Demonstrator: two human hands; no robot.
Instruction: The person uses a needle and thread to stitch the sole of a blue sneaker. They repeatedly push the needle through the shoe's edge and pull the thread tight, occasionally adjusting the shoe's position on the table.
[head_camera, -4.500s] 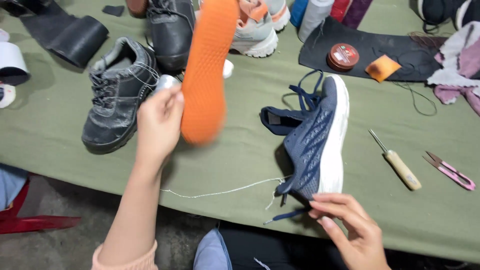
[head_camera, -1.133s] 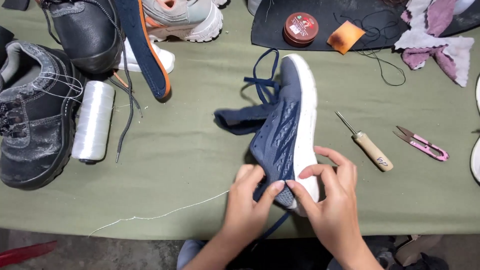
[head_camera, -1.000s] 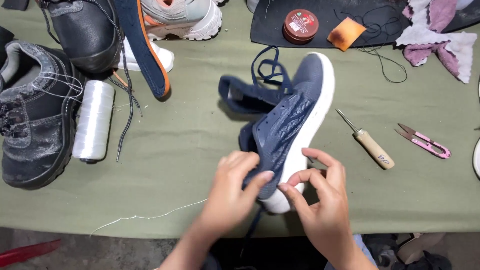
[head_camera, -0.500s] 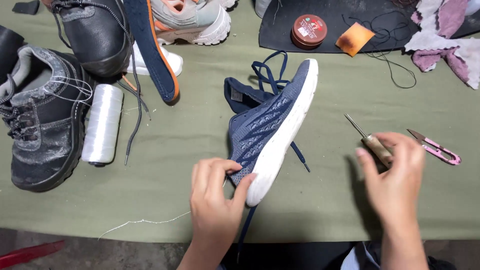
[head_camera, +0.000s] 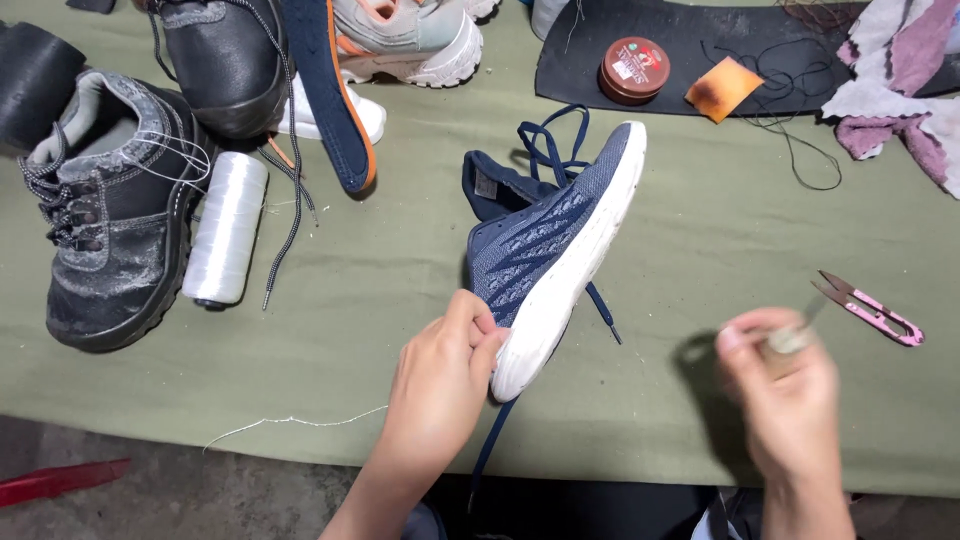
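Observation:
A navy blue sneaker (head_camera: 545, 250) with a white sole lies on its side on the green cloth table (head_camera: 690, 220), laces trailing. My left hand (head_camera: 440, 385) grips its toe end. My right hand (head_camera: 785, 400), blurred, is lifted just off the table to the right and holds a wooden-handled awl (head_camera: 790, 338) with its metal tip pointing up right. An insole (head_camera: 325, 90), dark blue on top with an orange underside, leans among the shoes at the top left.
Worn black boots (head_camera: 105, 215) and a white thread spool (head_camera: 225, 228) sit at the left. Pink thread snips (head_camera: 868, 307) lie right of my right hand. A round tin (head_camera: 637, 68), an orange patch (head_camera: 724, 88), a black mat (head_camera: 680, 40) and rags (head_camera: 895, 80) lie along the back. White thread (head_camera: 290, 422) trails near the front edge.
Both hands were on the sneaker's toe; my right hand let go, reached right, and picked the awl up off the table. The left hand still holds the toe.

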